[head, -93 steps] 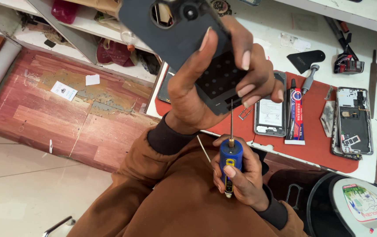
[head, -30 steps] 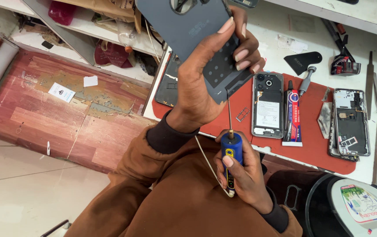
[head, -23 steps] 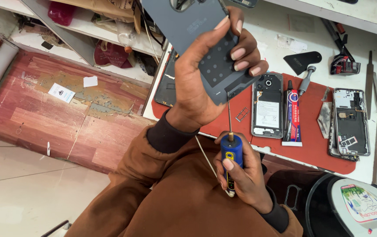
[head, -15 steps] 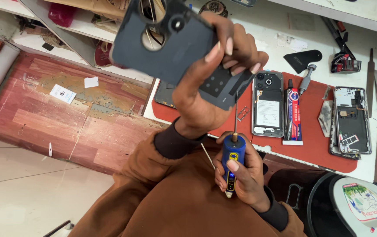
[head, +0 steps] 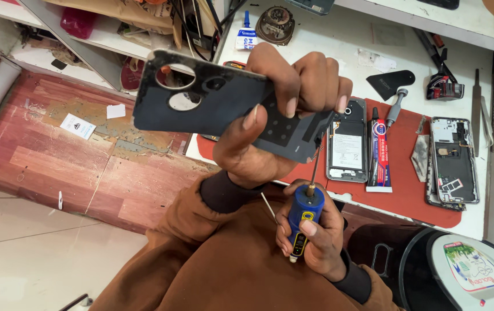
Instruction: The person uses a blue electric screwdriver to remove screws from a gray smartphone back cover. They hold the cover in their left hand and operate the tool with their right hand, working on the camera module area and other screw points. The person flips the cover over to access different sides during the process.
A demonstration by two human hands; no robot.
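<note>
Hands (head: 281, 132) (head: 310, 239) grip back cover (head: 212, 103) and screwdriver (head: 303, 216), probably hiding red mat (head: 408, 190) partly.

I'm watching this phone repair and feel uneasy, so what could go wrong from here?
The screwdriver in the right hand has its thin tip at the edge of the back cover; a slip might scratch the cover or jab the left hand gripping it. The cover is held in the air above the opened phone on the red mat, so if dropped it could land on that phone.
</note>
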